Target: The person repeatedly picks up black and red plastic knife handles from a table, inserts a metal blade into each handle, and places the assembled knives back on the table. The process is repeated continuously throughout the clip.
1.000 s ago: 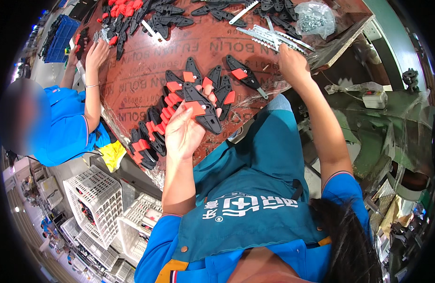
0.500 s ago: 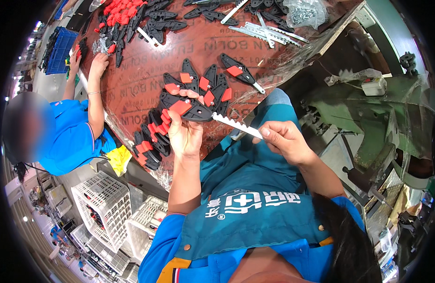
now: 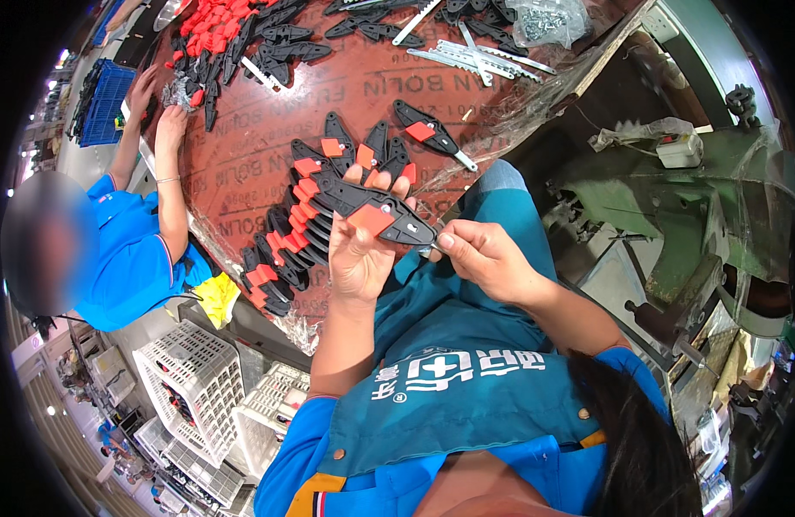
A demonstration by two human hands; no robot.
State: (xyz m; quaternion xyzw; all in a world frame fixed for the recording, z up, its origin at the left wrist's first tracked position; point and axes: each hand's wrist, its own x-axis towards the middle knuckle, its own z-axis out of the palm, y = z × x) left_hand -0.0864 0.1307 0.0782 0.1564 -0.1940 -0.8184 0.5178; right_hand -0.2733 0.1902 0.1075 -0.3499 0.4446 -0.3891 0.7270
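Observation:
My left hand [image 3: 360, 257] holds a black plastic handle with an orange-red tab [image 3: 373, 209], lifted just above the table edge. At the handle's right end my right hand [image 3: 485, 257] pinches a thin metal blade; most of the blade is hidden between fingers and handle. Just behind my left hand a row of several finished black-and-red handles [image 3: 285, 250] lies overlapped on the brown round table [image 3: 346, 90]. Loose serrated metal blades [image 3: 488, 59] lie at the far side of the table.
A co-worker in a blue shirt [image 3: 126, 258] sits to the left, hands [image 3: 161, 116] on parts at the table's rim. Red and black parts [image 3: 234, 30] pile at the far left, with a bag of screws [image 3: 548, 19]. White crates [image 3: 195, 383] stand below. A green machine [image 3: 673, 207] stands to the right.
My right hand came back from the far blades with one blade and has brought it to the handle's end. My left hand lifted the handle off the row.

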